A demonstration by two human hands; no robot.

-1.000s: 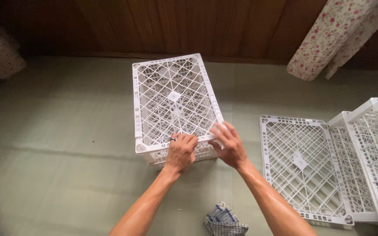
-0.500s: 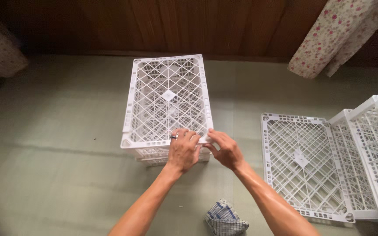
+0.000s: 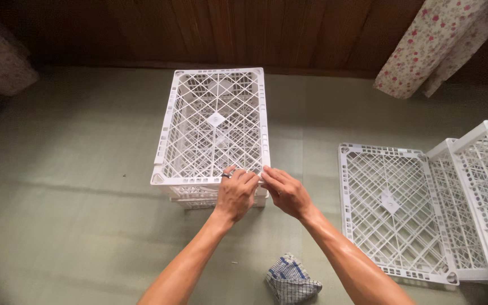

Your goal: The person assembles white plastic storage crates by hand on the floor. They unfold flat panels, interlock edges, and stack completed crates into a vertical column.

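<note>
A white plastic lattice crate (image 3: 212, 123) stands on the green floor mat, seen from above, with a second white crate partly showing beneath its near edge. Both hands are at the crate's near right corner. My left hand (image 3: 235, 195), with a ring on one finger, grips the near rim. My right hand (image 3: 287, 192) pinches the same rim at the corner, fingertips next to those of the left.
Flat white lattice panels (image 3: 393, 209) lie unfolded on the mat at the right, reaching the frame's edge. A blue-checked cloth (image 3: 291, 280) is crumpled near my right forearm. A flowered fabric (image 3: 436, 42) hangs at top right before a wooden wall.
The top crate has turned and slid left, coming more in line with the crate under it. Both hands moved along its near rim and drew closer together.
</note>
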